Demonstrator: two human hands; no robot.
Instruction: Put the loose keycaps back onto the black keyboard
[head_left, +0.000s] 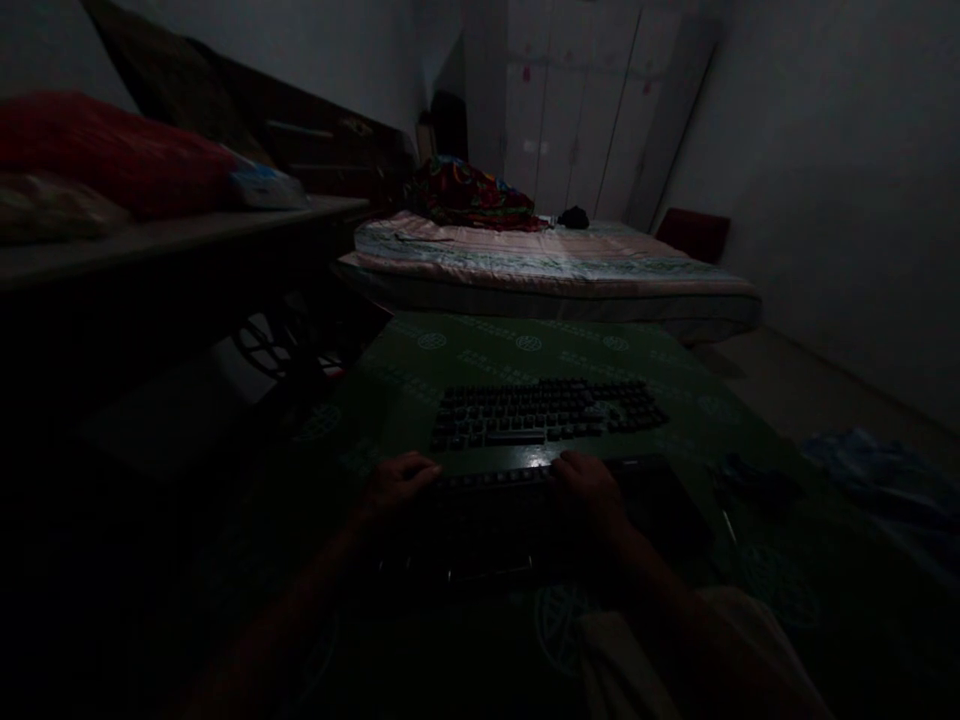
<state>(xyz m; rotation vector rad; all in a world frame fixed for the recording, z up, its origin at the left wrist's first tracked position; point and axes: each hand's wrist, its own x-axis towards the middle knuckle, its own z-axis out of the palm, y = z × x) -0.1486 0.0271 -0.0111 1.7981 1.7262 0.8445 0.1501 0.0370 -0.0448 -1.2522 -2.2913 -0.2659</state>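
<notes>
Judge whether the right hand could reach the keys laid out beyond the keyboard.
Likely yes: the right hand is at the far edge of the keyboard, and only green tabletop seems to separate it from the keys.

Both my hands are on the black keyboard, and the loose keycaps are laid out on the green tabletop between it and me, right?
Not quite: the head view shows the loose keycaps beyond the black keyboard, toward the mattress. They do lie on the green tabletop, and your left hand and right hand are on the keyboard.
</notes>
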